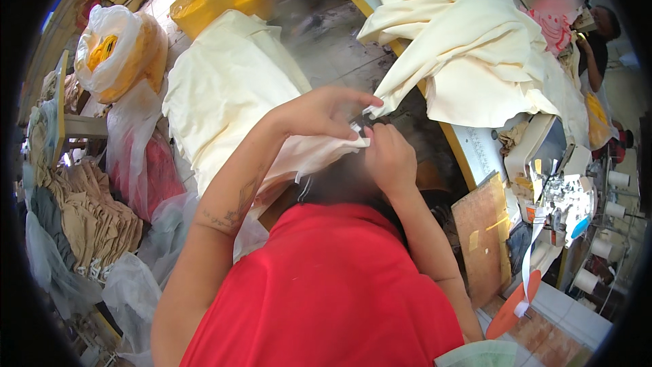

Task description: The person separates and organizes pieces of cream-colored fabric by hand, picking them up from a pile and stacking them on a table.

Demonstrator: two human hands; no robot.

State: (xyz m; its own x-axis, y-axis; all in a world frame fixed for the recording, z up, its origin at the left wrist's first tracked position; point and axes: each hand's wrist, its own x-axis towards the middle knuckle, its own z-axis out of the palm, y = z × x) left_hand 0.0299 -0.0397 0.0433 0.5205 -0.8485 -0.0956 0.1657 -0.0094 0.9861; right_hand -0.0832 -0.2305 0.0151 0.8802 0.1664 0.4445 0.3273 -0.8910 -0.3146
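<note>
A cream cloth piece (319,151) stretches between my two hands in front of my red shirt. My left hand (316,112) is curled at the cloth's edge, thumb bent against it and index finger reaching toward the right hand. The fingers of my right hand (392,156) are pinched closed on the end of the same cloth. Something small, white and dark, shows between the fingertips; I cannot make out what it is. White threads (303,187) dangle below the cloth. A large cream fabric pile (231,88) lies beyond my left forearm.
More cream fabric (468,47) drapes over a table at the right. Beside it stand a sewing machine (557,204), a brown board (482,241) and an orange reel (509,309) feeding white tape. Plastic bags (119,51) and stacked tan garments (98,214) fill the left. A person (598,47) is at far right.
</note>
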